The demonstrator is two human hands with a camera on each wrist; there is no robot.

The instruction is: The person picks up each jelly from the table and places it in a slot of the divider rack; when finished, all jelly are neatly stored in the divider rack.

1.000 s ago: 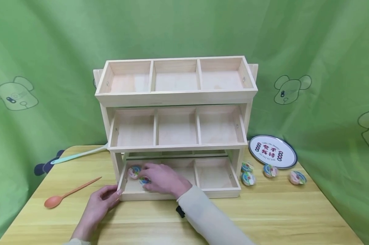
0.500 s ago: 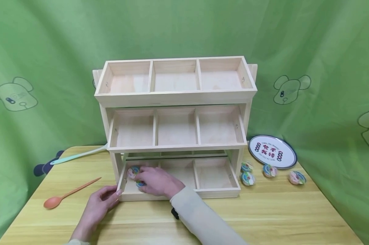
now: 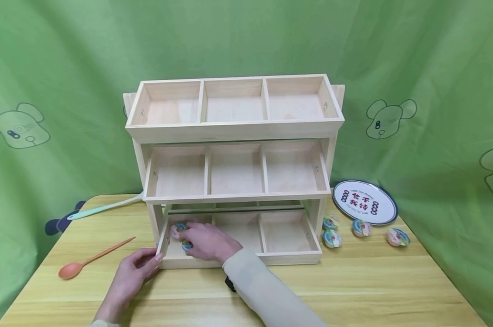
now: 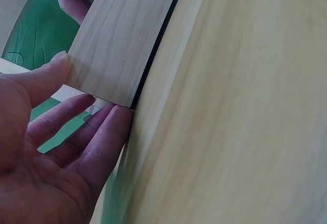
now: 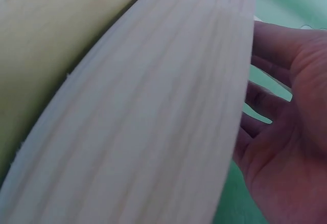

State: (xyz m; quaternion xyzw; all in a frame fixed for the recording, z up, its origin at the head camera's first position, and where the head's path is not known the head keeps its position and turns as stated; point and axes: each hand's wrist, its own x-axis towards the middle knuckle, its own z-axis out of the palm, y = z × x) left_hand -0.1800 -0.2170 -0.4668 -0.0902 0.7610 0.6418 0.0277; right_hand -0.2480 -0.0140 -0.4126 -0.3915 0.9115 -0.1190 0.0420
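The person is working in the bottom drawer point(image 3: 238, 259) of the wooden rack point(image 3: 234, 131), which is pulled out toward them. The right hand point(image 3: 207, 241) is reaching into its left compartment with fingers curled around a small jelly cup point(image 3: 186, 245), right beside another cup point(image 3: 177, 228) already lying there. The left hand point(image 3: 137, 265) is resting at the drawer's front-left corner, fingers loosely extended against the wood, steadying it. Probably best setting the cup down flat, not stacked. It's tight in there: shelf overhead, divider on the right. More cups point(image 3: 331, 238) are waiting on the table point(image 3: 352, 290).
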